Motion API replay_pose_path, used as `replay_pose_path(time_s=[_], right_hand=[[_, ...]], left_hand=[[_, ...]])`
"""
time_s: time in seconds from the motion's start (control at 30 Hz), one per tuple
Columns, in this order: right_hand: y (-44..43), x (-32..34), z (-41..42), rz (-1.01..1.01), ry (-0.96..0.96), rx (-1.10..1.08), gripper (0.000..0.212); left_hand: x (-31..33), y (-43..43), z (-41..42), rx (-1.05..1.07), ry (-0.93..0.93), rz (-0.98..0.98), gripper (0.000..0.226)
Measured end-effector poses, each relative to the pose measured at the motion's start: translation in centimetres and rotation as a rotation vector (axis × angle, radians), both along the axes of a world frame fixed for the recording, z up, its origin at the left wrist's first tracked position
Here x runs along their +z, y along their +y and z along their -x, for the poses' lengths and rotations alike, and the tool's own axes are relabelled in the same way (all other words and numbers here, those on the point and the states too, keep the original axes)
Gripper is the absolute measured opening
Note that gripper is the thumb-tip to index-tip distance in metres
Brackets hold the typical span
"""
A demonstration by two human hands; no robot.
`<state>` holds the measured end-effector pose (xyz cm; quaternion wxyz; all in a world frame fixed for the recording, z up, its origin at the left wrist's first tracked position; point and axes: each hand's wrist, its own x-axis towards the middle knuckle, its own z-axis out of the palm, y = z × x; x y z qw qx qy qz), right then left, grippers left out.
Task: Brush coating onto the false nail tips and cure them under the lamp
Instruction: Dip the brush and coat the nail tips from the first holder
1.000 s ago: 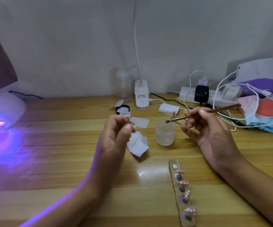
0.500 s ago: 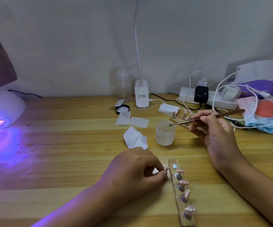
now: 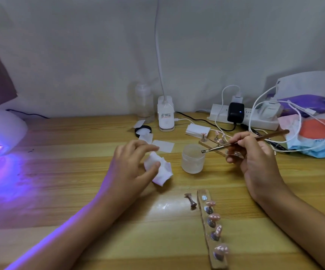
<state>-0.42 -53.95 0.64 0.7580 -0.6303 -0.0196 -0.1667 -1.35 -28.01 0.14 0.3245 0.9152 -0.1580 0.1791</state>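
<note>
My right hand (image 3: 255, 156) holds a thin brown brush (image 3: 241, 142), its tip over the rim of a frosted jar (image 3: 192, 159). My left hand (image 3: 132, 164) pinches a crumpled white wipe (image 3: 162, 170) on the table. A wooden strip (image 3: 209, 230) near the front carries several pink nail tips on small stands. One loose nail tip on its stand (image 3: 190, 200) lies just left of that strip. A second strip with nail tips (image 3: 217, 140) sits behind the jar. The white curing lamp (image 3: 0, 131) glows purple at the far left.
A desk lamp base (image 3: 165, 115), a clear bottle (image 3: 145, 104), a black lid (image 3: 142, 131) and flat white pads (image 3: 162, 146) stand at the back. A power strip with chargers and cables (image 3: 241, 115) and bags (image 3: 317, 131) fill the back right.
My left hand came down beside the front strip, left a nail tip on its stand there, then moved back up to the wipe. The brush tip lowered towards the jar.
</note>
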Motion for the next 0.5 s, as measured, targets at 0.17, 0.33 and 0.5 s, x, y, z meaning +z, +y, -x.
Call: replay_pose_path(time_s=[0.17, 0.33, 0.5], right_hand=[[-0.3, 0.0, 0.0, 0.012, -0.001, -0.024, 0.043], [-0.9, 0.4, 0.1, 0.035, -0.001, -0.045, 0.047], [-0.9, 0.9, 0.5, 0.023, -0.078, -0.022, 0.031]], left_hand=[[-0.9, 1.0, -1.3, 0.176, 0.104, -0.072, 0.049], [-1.2, 1.1, -1.2, 0.188, 0.160, -0.146, 0.045], [-1.1, 1.1, -1.4, 0.114, 0.149, 0.077, 0.018]])
